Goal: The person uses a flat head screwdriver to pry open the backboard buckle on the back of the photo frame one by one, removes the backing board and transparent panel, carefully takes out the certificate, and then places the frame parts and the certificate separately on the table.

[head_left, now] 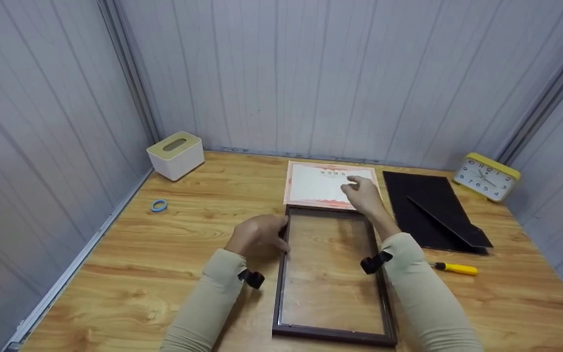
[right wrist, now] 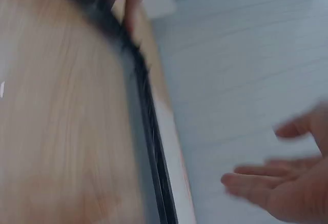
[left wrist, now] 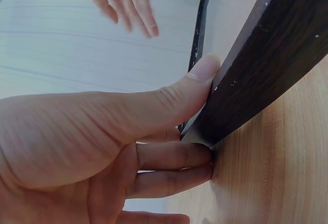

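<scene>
A dark wooden picture frame (head_left: pixel 335 334) lies on the table with its long sides running away from me, the wood grain showing through its clear pane. At its left rail, near the far corner, my left hand (head_left: pixel 259 232) grips the edge. In the left wrist view the thumb lies against the rail (left wrist: pixel 256 70) and the fingers are at its lower edge. My right hand (head_left: pixel 363 195) hovers over the frame's far right corner and the certificate (head_left: pixel 311 188), fingers spread and holding nothing. The certificate, white with a red border, lies just beyond the frame.
To the right lies a black backing board (head_left: pixel 411 195) with its stand flap (head_left: pixel 450 222) raised. A yellow-handled screwdriver (head_left: pixel 457 268) is nearer me, and a yellow clock (head_left: pixel 487 178) stands at the back right. Leftward are a tissue box (head_left: pixel 176 159) and a blue ring (head_left: pixel 159 205).
</scene>
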A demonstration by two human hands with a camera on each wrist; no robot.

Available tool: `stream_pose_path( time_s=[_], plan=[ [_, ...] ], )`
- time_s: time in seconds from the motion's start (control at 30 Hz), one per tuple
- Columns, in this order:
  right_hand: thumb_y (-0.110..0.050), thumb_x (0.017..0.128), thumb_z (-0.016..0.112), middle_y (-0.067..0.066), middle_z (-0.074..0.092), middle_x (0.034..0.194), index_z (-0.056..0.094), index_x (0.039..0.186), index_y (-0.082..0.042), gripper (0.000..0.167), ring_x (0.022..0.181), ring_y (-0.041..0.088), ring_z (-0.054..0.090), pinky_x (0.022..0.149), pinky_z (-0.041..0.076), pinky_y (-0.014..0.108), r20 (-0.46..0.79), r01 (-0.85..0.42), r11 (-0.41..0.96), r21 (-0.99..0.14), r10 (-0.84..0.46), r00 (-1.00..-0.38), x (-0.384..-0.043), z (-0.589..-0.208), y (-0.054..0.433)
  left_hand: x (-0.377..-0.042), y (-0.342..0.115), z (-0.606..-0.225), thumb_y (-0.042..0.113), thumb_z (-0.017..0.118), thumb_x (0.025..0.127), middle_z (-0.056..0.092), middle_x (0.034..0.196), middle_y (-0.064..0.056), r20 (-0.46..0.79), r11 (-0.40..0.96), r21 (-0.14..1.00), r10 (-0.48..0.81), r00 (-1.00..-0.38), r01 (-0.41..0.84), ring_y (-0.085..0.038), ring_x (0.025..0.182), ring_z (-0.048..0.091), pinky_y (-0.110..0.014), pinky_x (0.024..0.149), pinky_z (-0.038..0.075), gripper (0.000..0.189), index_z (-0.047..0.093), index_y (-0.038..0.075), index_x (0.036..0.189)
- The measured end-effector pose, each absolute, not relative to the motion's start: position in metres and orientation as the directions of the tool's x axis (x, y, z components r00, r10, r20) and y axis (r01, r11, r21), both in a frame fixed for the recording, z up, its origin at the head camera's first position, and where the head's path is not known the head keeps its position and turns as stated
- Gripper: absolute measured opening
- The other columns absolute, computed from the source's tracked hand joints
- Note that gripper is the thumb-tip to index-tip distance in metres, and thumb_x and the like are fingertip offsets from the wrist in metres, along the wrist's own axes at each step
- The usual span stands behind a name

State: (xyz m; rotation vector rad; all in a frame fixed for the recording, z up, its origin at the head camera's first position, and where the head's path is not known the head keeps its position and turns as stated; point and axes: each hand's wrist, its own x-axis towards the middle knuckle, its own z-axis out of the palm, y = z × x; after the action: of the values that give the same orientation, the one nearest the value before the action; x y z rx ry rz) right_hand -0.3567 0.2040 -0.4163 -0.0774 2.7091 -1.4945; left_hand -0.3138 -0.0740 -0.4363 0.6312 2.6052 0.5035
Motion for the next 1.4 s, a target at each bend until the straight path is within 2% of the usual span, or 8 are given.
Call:
stream_pose_path(
  time_s=[0.1,0.2,0.33,0.57,0.8,1.0,1.2,1.4],
  plan=[
    [-0.041,0.104,0.052,0.034,0.034,0.152,0.039,0.149,0.008,0.068,0.142,0.049,0.028,0.113,0.027,0.058,-0.022,-0.228,0.811,-0.539,-0.284,-0.958,-0.362,-0.434,0.223,-0.314,-0.073,-0.435,0.038,0.083,0.082,0.056,0.087,0.001,-0.305,0.829,0.441,0.499,-0.811,0.344,-0.018,0.084,0.053,-0.035,0.075,0.046,0.044,0.06,0.011,0.109],
    [-0.057,0.102,0.046,0.035,0.02,0.157,0.033,0.153,0.004,0.081,0.144,0.053,0.017,0.113,0.02,0.064,-0.174,-0.256,0.866,-0.429,-0.357,-0.918,-0.363,-0.454,0.241,-0.314,-0.072,-0.436,0.037,0.082,0.083,0.056,0.087,0.001,-0.303,0.822,0.44,0.514,-0.803,0.361,-0.017,0.084,0.052,-0.035,0.075,0.046,0.044,0.06,0.01,0.108],
    [-0.063,0.101,0.041,0.033,0.017,0.159,0.029,0.157,-0.002,0.083,0.144,0.05,0.02,0.113,0.021,0.063,-0.261,-0.223,0.874,-0.431,-0.357,-0.897,-0.362,-0.462,0.254,-0.314,-0.073,-0.437,0.037,0.082,0.084,0.055,0.088,0.001,-0.292,0.815,0.434,0.53,-0.796,0.384,-0.017,0.084,0.05,-0.035,0.076,0.045,0.044,0.06,0.008,0.109],
    [-0.062,0.101,0.042,0.03,0.022,0.159,0.029,0.157,-0.004,0.082,0.145,0.047,0.021,0.114,0.021,0.062,-0.272,-0.213,0.854,-0.474,-0.373,-0.887,-0.363,-0.46,0.253,-0.315,-0.074,-0.436,0.036,0.081,0.085,0.058,0.09,0.0,-0.304,0.822,0.437,0.517,-0.8,0.365,-0.018,0.085,0.052,-0.036,0.077,0.047,0.043,0.059,0.01,0.11],
    [-0.061,0.102,0.041,0.029,0.018,0.161,0.032,0.157,-0.005,0.079,0.146,0.048,0.016,0.115,0.018,0.062,-0.298,-0.205,0.859,-0.469,-0.372,-0.879,-0.365,-0.458,0.257,-0.315,-0.073,-0.436,0.038,0.081,0.084,0.063,0.104,-0.004,-0.306,0.827,0.43,0.51,-0.804,0.361,-0.018,0.096,0.056,-0.039,0.089,0.05,0.05,0.059,0.01,0.119],
    [-0.064,0.101,0.04,0.029,0.016,0.161,0.033,0.157,-0.006,0.081,0.147,0.048,0.014,0.115,0.017,0.062,-0.317,-0.187,0.872,-0.452,-0.353,-0.881,-0.365,-0.458,0.258,-0.315,-0.073,-0.436,0.035,0.082,0.084,0.057,0.091,-0.002,-0.308,0.819,0.437,0.525,-0.793,0.372,-0.018,0.085,0.051,-0.037,0.076,0.046,0.044,0.059,0.008,0.111],
    [-0.061,0.102,0.04,0.027,0.017,0.162,0.029,0.158,-0.007,0.078,0.147,0.047,0.014,0.116,0.016,0.061,-0.312,-0.199,0.86,-0.469,-0.372,-0.874,-0.366,-0.455,0.261,-0.314,-0.072,-0.436,0.037,0.082,0.083,0.059,0.097,-0.002,-0.306,0.821,0.437,0.519,-0.798,0.367,-0.017,0.092,0.054,-0.038,0.086,0.049,0.049,0.059,0.008,0.116],
    [-0.054,0.103,0.047,0.028,0.022,0.16,0.027,0.158,-0.003,0.077,0.144,0.048,0.024,0.113,0.023,0.063,-0.227,-0.257,0.83,-0.496,-0.409,-0.884,-0.359,-0.441,0.269,-0.314,-0.072,-0.435,0.036,0.084,0.082,0.052,0.086,0.0,-0.3,0.823,0.424,0.522,-0.798,0.378,-0.018,0.081,0.047,-0.034,0.072,0.041,0.042,0.057,0.009,0.099]
  ],
)
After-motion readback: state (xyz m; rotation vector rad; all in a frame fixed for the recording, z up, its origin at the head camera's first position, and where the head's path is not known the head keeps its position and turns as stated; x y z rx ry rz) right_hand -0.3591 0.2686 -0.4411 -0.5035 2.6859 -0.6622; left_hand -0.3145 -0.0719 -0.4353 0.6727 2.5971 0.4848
